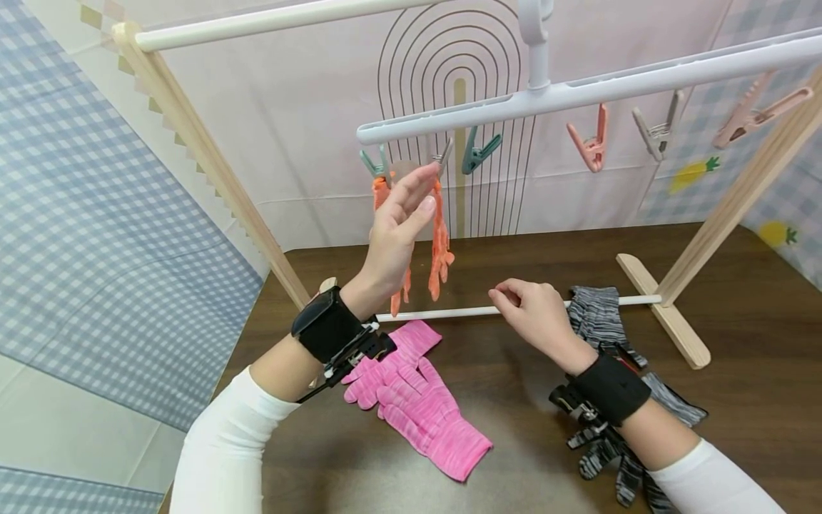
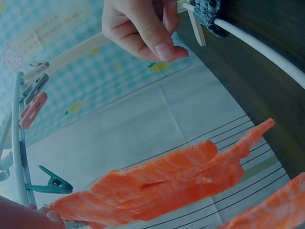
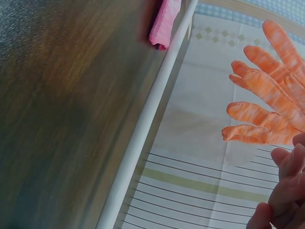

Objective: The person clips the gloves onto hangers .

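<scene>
Raised at the hanger's left end, my left hand (image 1: 399, 225) has its fingers extended beside a grey clip (image 1: 444, 153). In the left wrist view, its fingertips are right at the cuff of an orange glove (image 2: 157, 186). That glove hangs from the grey clip; a second orange glove (image 1: 381, 193), under a green clip (image 1: 372, 165), is partly hidden behind the hand. My right hand (image 1: 536, 314) hovers above the lower rod, fingers loosely curled with nothing in them. A pair of pink gloves (image 1: 424, 407) lies on the table between my arms.
The white hanger (image 1: 462, 113) carries another green clip (image 1: 480, 150), pink clips (image 1: 591, 139) and a grey one. A wooden stand (image 1: 212, 157) with a white lower rod (image 1: 456, 313) frames the space. Grey-black gloves (image 1: 597, 314) lie near the right arm, partly covered by it.
</scene>
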### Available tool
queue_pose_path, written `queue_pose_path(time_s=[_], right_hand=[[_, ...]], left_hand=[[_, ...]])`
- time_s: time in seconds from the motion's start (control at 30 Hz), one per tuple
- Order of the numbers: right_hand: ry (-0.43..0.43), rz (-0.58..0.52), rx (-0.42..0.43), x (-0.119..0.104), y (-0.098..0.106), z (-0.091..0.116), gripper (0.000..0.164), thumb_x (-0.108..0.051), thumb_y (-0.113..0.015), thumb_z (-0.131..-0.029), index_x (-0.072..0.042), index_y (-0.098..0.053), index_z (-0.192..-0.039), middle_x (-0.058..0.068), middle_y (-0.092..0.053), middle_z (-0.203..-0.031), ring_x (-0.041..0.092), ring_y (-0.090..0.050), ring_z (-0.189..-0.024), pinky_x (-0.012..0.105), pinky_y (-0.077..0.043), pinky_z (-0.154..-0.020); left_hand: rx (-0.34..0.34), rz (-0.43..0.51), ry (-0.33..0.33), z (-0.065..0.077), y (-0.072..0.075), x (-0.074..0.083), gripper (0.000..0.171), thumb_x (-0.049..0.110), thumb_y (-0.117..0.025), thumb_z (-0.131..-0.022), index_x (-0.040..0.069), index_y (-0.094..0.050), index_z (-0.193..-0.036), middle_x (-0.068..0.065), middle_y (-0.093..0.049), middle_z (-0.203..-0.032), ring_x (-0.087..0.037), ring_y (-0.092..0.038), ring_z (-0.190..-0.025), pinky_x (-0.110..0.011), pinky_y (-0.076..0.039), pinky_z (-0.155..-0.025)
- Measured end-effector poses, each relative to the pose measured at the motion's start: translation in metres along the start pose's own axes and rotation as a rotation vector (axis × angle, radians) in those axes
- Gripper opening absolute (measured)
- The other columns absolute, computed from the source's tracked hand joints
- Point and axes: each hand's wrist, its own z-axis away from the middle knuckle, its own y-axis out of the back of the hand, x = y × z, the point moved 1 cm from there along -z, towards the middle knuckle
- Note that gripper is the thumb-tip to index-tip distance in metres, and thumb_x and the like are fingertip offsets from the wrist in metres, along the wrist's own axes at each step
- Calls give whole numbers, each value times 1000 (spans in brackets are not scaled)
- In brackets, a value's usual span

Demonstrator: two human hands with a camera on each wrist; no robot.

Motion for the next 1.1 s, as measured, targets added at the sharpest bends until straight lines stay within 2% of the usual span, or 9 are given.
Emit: queue_pose_path(time_s=[0.17, 0.47, 0.83, 1.1], right_hand=[[-8, 0, -5, 4, 0, 1, 19, -23, -54, -87, -9, -67, -85, -3, -47, -52, 4, -34, -45, 22, -27, -46], [-26, -21, -34, 8, 1, 4, 18, -22, -55, -87, -8, -66, -87, -3, -48, -53, 8, -37, -46, 23, -28, -47], [-53, -39, -69, 9, 2, 6, 18, -23, -54, -88, -10, -65, -87, -3, -45, -52, 10, -37, -46, 23, -28, -47], [-79, -61, -87, 7, -1, 6, 19, -23, -54, -88, -9, -66, -88, -2, -47, -54, 11, -38, -47, 23, -30, -47]], left_hand=[[-11, -7, 3, -1, -5, 1, 40, 1, -40, -92, -2, -35, -131, -13, -35, -140, -9, -33, -128, -24, -29, -103], [-45, -41, -9, -5, -14, 4, 42, -1, -40, -90, -3, -32, -132, -14, -33, -140, -13, -31, -130, -22, -27, -104], [-64, -69, 14, -11, -15, 0, 47, -1, -43, -89, -2, -29, -134, -14, -29, -142, -13, -29, -131, -27, -24, -106], [-45, -58, 33, -16, -15, -2, 48, -1, -44, -89, 1, -29, -134, -10, -31, -142, -12, -29, -130, -24, -28, -104]])
